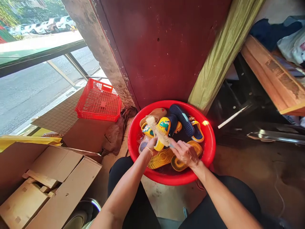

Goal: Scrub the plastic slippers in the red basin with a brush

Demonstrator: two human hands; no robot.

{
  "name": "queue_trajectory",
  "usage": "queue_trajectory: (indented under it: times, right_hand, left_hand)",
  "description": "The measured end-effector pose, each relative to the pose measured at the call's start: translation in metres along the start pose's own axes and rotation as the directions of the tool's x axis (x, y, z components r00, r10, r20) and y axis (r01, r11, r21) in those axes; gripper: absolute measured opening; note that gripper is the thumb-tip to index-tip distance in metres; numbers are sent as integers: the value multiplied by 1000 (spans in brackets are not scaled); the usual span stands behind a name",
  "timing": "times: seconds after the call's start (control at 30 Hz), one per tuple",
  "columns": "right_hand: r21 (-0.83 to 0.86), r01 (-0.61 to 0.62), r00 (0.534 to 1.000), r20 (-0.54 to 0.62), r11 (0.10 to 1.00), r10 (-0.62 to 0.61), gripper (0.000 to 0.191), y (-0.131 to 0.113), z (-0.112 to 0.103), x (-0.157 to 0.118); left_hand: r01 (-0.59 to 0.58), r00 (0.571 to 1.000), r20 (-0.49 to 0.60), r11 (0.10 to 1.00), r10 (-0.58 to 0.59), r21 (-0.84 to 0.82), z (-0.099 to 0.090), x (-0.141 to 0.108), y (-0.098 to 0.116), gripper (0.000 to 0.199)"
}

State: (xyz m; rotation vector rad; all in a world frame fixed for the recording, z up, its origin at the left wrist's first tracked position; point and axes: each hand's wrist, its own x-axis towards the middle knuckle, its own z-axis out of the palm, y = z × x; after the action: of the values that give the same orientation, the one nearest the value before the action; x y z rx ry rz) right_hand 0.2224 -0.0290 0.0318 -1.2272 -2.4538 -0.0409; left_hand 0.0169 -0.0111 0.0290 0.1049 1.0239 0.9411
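Plastic basin (171, 103) is sitting on the concrete floor (247, 165), red and round, between the person's knees in black trousers (126, 181), and it is holding a heap of slippers (182, 119) in navy, yellow and tan. The left hand (149, 147), wearing a thin gold bangle, is gripping a yellow slipper (158, 144) at the near side of the heap, its fingers (152, 142) closing around the edge. The right hand (185, 153) is working over the same slipper, its fingers (175, 145) clamping the end of a scrubbing brush (157, 131), whose pale bristles are lying across the slipper and pointing away from the person. Two yellow soles (160, 158) are showing at the front of the basin, just below the hands. A brown cloth (115, 133) is lying beside the basin, a red plastic crate (98, 100) is standing beyond it, and an opened cardboard box (54, 181) is sitting to the person's left.
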Motion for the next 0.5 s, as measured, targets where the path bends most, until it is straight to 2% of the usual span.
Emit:
queue_trajectory:
  times: [0.03, 0.1, 0.13, 0.17, 0.23, 0.33, 0.4, 0.5]
  right_hand:
    - [-19, -96, 995, -12, 995, 95, 48, 11, -2, 2]
    - [-32, -303, 952, -63, 952, 301, 47, 33, -6, 6]
    - [-17, -363, 928, -94, 932, 360, 47, 42, -9, 7]
    - [10, -376, 919, -120, 926, 375, 47, 48, -10, 8]
    - [60, -307, 940, -138, 950, 313, 48, 49, -12, 8]
    - [67, -221, 974, -45, 973, 224, 49, 39, -7, 7]
    - [30, -289, 957, 30, 957, 288, 48, 37, -3, 6]
    - [21, -417, 909, 35, 909, 416, 46, 46, -1, 5]
  left_hand:
    - [-2, 1000, 7, 1000, 2, 7, 0, 0, 0, 30]
    - [-20, 1000, 25, 999, 20, 32, 2, 1, -1, 34]
    - [-36, 999, 35, 998, 35, 43, 3, 1, -2, 36]
    - [-56, 997, 47, 997, 54, 52, 4, 1, -3, 38]
    - [-96, 993, 72, 993, 92, 67, 5, 2, -4, 42]
    - [-143, 987, 88, 985, 134, 98, 3, 4, -6, 46]
    - [-160, 985, 84, 981, 151, 110, 2, 4, -7, 48]
    - [-173, 983, 89, 978, 163, 115, 1, 2, -11, 47]
